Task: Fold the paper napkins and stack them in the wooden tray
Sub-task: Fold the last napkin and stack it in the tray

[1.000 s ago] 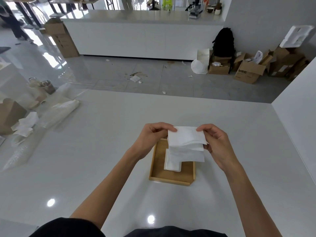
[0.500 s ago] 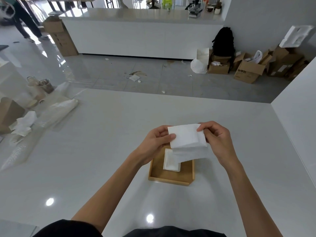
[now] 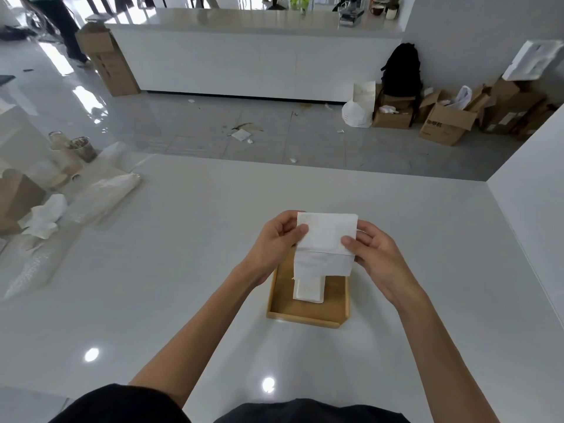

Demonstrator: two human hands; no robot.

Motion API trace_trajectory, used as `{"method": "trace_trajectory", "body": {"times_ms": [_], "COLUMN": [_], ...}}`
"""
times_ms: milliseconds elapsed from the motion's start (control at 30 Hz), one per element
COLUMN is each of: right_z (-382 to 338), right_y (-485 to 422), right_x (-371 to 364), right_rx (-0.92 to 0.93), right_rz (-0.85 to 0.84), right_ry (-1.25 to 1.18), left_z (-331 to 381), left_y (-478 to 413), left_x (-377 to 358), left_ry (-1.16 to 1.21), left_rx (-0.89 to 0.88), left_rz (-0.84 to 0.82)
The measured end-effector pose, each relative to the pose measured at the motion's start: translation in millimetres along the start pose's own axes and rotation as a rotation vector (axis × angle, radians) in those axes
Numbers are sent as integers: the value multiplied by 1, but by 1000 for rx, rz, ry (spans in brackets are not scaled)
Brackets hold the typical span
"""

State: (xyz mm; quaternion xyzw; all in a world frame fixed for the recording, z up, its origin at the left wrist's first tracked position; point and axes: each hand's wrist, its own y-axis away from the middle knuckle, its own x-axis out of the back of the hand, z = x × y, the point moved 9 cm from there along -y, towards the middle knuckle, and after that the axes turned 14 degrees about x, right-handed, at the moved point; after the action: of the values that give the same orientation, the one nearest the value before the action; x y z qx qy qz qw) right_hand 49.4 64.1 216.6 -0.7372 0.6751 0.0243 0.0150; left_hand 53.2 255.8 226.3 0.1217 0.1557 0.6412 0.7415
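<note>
From my remote view through the head camera, I look down on a glossy white table point(image 3: 171, 270) with two bare forearms reaching forward. The left hand point(image 3: 273, 241) and the right hand point(image 3: 377, 256) hold one white paper napkin point(image 3: 325, 239) between them in the air, above the far end of a wooden tray point(image 3: 305, 314). The left hand's thumb presses on the napkin's left edge with its fingers curled behind; the right hand pinches the right edge between thumb and curled fingers. The napkin is partly folded: an upper flap lies over a lower layer that hangs down below it. The tray sits on the table just in front of the person, and inside it, towards its left side, rests a small folded napkin stack point(image 3: 309, 290), partly hidden by the held napkin. At the table's far left lie crumpled white paper point(image 3: 44, 216), a clear plastic wrapper point(image 3: 105, 193) and a brown paper bag point(image 3: 16, 193). Beyond the table, on the grey floor, stand open cardboard boxes point(image 3: 445, 126) and a black backpack point(image 3: 401, 70) beside a long white counter point(image 3: 259, 65).
</note>
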Motion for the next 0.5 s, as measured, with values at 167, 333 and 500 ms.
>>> {"method": "trace_trajectory", "body": {"times_ms": [167, 333, 500], "right_z": [-10, -2, 2], "right_y": [-3, -1, 1], "right_x": [6, 3, 6], "right_rx": [48, -13, -21], "right_rz": [54, -9, 11], "right_ry": [19, 48, 27], "left_z": [-9, -7, -3], "left_y": [0, -1, 1], "left_x": [-7, -3, -5], "left_ry": [13, -24, -129], "left_rx": [72, 61, 77], "left_rz": [-74, -12, -22]}}
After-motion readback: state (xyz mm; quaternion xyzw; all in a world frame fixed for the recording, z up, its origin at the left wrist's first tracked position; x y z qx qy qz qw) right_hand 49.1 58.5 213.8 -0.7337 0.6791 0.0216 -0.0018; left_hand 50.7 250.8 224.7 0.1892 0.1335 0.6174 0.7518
